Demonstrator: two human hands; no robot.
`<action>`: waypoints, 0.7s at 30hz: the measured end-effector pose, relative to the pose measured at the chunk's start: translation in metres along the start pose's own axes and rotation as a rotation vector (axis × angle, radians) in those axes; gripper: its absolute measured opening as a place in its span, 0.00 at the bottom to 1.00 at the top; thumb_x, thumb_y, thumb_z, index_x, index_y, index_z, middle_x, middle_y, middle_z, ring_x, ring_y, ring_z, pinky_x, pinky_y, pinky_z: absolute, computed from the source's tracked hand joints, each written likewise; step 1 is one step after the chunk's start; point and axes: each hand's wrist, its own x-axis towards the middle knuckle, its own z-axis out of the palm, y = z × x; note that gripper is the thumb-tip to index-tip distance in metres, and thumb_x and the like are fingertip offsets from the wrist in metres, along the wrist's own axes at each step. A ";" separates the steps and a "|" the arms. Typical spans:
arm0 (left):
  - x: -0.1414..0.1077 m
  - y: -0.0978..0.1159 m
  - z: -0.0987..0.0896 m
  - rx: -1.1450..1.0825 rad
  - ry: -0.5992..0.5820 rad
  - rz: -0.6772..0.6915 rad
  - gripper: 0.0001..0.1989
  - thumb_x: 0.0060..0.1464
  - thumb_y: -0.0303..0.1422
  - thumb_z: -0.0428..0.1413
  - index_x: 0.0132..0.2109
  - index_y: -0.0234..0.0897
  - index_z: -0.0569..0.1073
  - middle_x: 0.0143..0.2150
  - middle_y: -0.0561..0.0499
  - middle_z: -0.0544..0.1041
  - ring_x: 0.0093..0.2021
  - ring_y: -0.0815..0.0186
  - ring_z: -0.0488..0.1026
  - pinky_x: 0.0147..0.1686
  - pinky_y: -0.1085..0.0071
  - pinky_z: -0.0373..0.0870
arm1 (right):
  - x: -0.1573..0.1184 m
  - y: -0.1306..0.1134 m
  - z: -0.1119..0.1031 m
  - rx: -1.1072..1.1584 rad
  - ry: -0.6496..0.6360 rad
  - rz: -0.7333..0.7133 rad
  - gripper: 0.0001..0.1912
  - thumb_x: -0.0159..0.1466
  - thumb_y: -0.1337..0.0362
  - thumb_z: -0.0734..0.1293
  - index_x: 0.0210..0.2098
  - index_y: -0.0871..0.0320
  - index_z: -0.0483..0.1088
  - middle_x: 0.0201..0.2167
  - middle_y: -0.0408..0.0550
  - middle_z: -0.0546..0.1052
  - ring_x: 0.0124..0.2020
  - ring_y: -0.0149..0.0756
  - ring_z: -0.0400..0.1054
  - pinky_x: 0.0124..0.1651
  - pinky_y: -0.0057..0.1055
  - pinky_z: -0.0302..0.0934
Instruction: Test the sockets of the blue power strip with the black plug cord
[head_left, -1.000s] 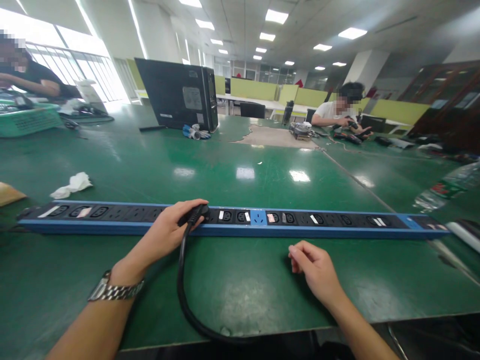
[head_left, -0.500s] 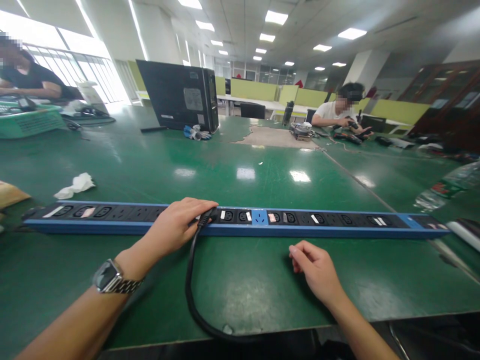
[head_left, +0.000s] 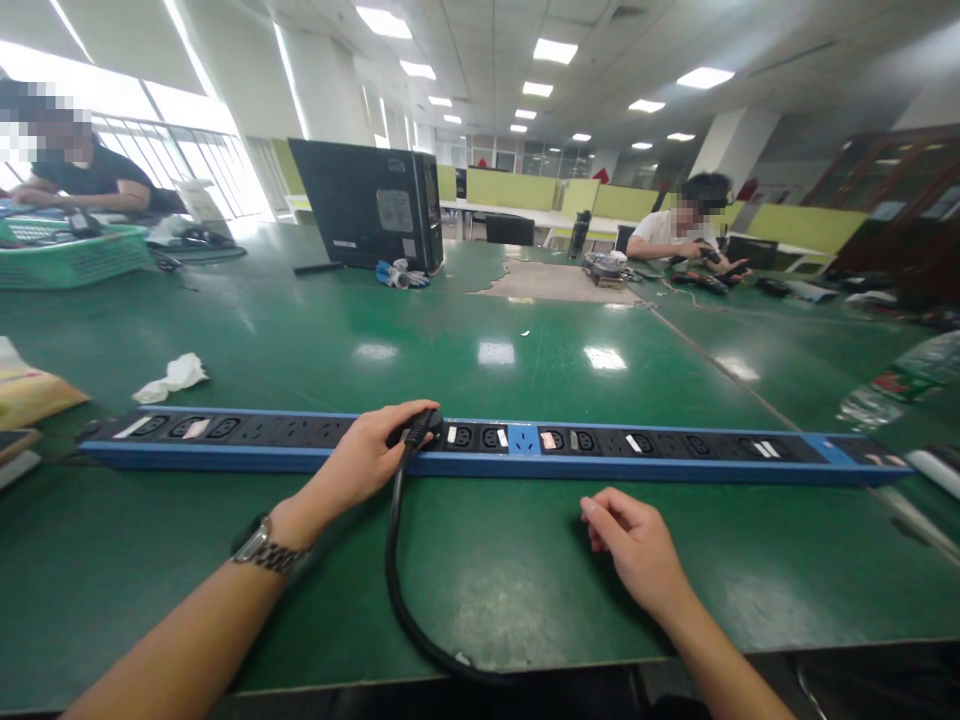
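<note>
A long power strip with a blue casing and black sockets lies across the green table. My left hand, with a watch at its wrist, is closed around a black plug at the strip's sockets, left of the blue socket. Whether the plug's pins sit in a socket is hidden. From the plug a thick black cable curves down to the table's front edge. My right hand rests in front of the strip with its fingers curled, and nothing shows in them.
Farther back stand a black computer case and blue-grey gloves. Crumpled tissue and a green basket are at left. A plastic bottle lies at right. Two people sit across the table.
The view has shifted slightly. My left hand has turned a little at the wrist, and more of the black plug shows between its fingers. My right hand is nearly unchanged.
</note>
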 end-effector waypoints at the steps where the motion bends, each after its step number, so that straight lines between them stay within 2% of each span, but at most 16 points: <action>1: 0.000 0.000 0.001 0.004 -0.002 0.002 0.20 0.60 0.44 0.52 0.55 0.39 0.72 0.51 0.45 0.79 0.49 0.57 0.77 0.52 0.60 0.72 | 0.000 0.001 0.000 0.001 -0.001 -0.002 0.22 0.64 0.49 0.64 0.22 0.58 0.68 0.18 0.42 0.69 0.21 0.32 0.63 0.27 0.28 0.56; 11: 0.005 -0.009 -0.019 0.009 -0.165 0.041 0.20 0.62 0.43 0.50 0.57 0.42 0.71 0.53 0.48 0.78 0.51 0.59 0.76 0.53 0.65 0.70 | 0.000 -0.002 0.000 0.006 -0.004 0.001 0.21 0.65 0.50 0.63 0.23 0.57 0.67 0.17 0.42 0.68 0.22 0.32 0.63 0.28 0.28 0.56; 16: 0.004 -0.008 -0.015 0.094 -0.185 0.063 0.18 0.62 0.40 0.50 0.57 0.42 0.71 0.51 0.48 0.78 0.50 0.60 0.75 0.52 0.67 0.70 | 0.000 -0.001 0.000 -0.006 -0.017 0.011 0.20 0.66 0.51 0.63 0.23 0.58 0.66 0.18 0.41 0.67 0.22 0.32 0.62 0.28 0.28 0.55; 21: 0.000 -0.006 -0.008 0.146 -0.177 0.089 0.18 0.61 0.38 0.51 0.55 0.42 0.72 0.52 0.48 0.78 0.52 0.58 0.73 0.54 0.62 0.68 | 0.000 0.000 0.000 -0.040 -0.014 -0.022 0.20 0.66 0.52 0.62 0.23 0.58 0.66 0.18 0.41 0.66 0.22 0.31 0.61 0.29 0.28 0.54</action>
